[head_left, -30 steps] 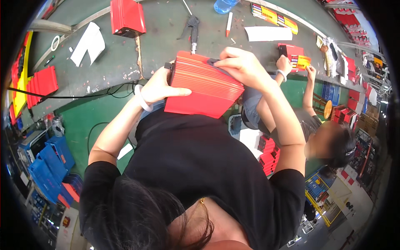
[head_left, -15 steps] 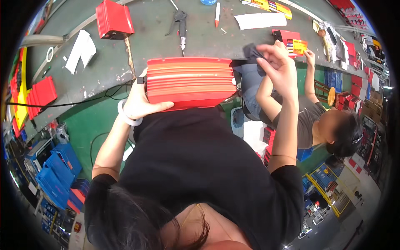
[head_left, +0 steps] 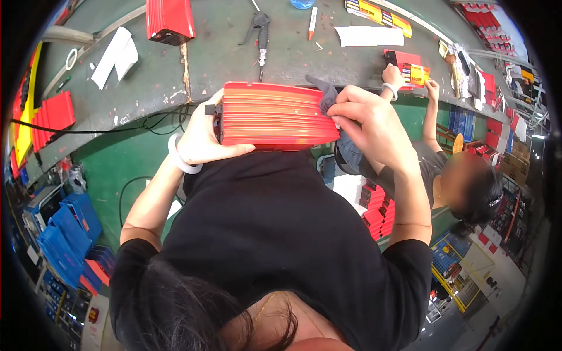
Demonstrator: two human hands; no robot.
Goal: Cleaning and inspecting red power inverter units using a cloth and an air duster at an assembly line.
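A red ribbed metal housing (head_left: 275, 114) with a dark end is held in front of my body, at the near edge of the green workbench (head_left: 234, 64). My left hand (head_left: 205, 134) grips its left end, thumb along the near lower edge. My right hand (head_left: 366, 120) pinches a dark grey cloth (head_left: 328, 96) against the right end of the housing. Part of the cloth is hidden behind my fingers. Beyond the housing lies a black air blow gun (head_left: 261, 35) on the bench.
Another red housing (head_left: 170, 22) stands at the far left, with white paper (head_left: 117, 55) near it. A marker (head_left: 312, 24) and a white strip (head_left: 370, 36) lie at the back. On the right, a co-worker (head_left: 430, 175) handles a red box (head_left: 404, 65). A black cable (head_left: 88, 131) crosses at left.
My right hand has come down and left, bringing the cloth onto the housing's right end. The housing has shifted slightly right and tilted. The co-worker's second hand now shows at the red box.
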